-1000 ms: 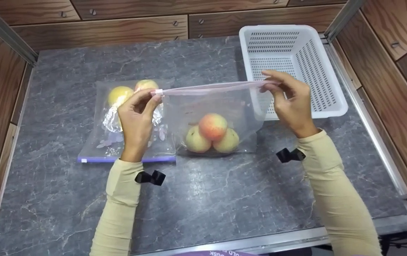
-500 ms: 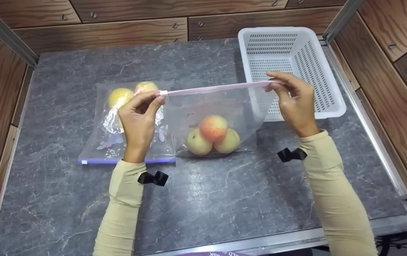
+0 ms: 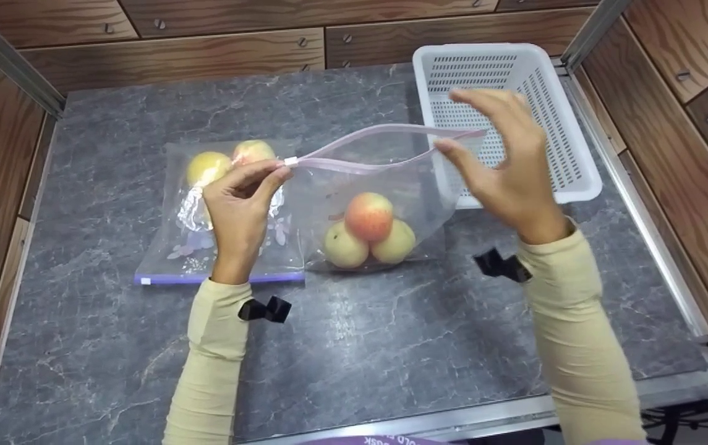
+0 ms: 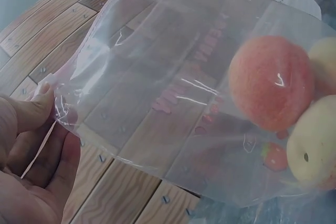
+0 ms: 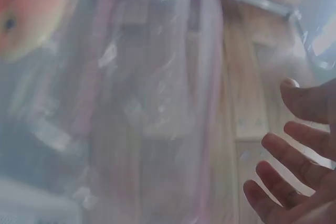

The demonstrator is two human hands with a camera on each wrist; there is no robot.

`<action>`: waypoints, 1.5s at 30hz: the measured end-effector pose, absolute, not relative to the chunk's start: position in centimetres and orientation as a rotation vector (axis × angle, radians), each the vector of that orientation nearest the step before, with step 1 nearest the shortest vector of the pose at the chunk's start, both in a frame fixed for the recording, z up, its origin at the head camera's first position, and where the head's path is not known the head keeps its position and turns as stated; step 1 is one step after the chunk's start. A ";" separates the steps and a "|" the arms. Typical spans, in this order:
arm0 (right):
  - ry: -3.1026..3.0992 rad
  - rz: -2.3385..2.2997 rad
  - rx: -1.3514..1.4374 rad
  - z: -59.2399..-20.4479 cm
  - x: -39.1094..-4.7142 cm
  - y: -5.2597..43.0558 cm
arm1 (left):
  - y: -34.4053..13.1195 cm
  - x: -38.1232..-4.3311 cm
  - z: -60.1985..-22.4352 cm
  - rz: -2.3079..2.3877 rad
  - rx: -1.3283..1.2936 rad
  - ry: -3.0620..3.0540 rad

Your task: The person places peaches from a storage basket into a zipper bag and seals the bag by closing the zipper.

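A clear zipper bag (image 3: pixel 415 185) with a pink zip edge stands with its mouth parted. Inside, at its bottom, lie a red-orange peach (image 3: pixel 368 216) and two paler green-yellow fruits (image 3: pixel 345 243). My left hand (image 3: pixel 241 216) pinches the white slider (image 3: pixel 291 162) at the bag's left corner between thumb and fingers. By the right end of the zip edge, my right hand (image 3: pixel 511 164) has its thumb and fingers spread apart. The right wrist view, somewhat blurred, shows those fingers (image 5: pixel 286 153) straight and clear of the bag film.
Left of the bag, a second zipper bag (image 3: pixel 156 247) with a purple zip lies flat, holding a yellow fruit (image 3: pixel 208 167) and a reddish one (image 3: pixel 253 152). A white perforated basket (image 3: pixel 585 154) stands back right, behind the right hand. Wood-patterned panels (image 3: pixel 174 59) border the table.
The right hand has let go of the zip edge and spread its fingers. The bag's mouth has gone from drawn together to parted. The left hand has shifted slightly right, still pinching the slider.
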State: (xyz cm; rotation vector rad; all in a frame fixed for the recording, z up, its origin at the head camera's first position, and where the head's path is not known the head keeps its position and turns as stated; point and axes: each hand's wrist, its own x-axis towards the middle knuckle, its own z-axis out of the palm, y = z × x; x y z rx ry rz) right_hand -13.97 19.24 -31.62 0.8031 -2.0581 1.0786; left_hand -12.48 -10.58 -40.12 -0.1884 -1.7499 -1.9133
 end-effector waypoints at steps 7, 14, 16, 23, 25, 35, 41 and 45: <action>-2.121 0.928 1.034 -31.1 -14.9 12.8 | -10.5 -12.3 -40.5 -1.933 -0.207 -1.747; -2.312 0.693 1.152 -31.9 -14.8 8.9 | -10.6 -12.2 -40.5 -1.924 -0.260 -1.746; -2.349 0.681 1.178 -32.1 -14.6 8.0 | -10.6 -12.2 -40.5 -1.906 -0.263 -1.747; -2.371 0.632 1.225 -32.7 -14.5 6.5 | -10.5 -12.2 -40.5 -1.923 -0.277 -1.730; -2.366 0.599 1.234 -32.9 -14.5 6.3 | -10.5 -12.2 -40.5 -1.934 -0.287 -1.717; -2.335 0.548 1.216 -33.7 -14.9 7.0 | -10.6 -12.1 -40.6 -1.869 -0.344 -1.732; -2.355 0.569 1.168 -34.0 -15.5 8.8 | -11.3 -12.0 -40.7 -1.908 -0.282 -1.704; -2.373 0.580 1.132 -34.0 -15.8 10.1 | -11.5 -12.0 -40.7 -1.925 -0.271 -1.700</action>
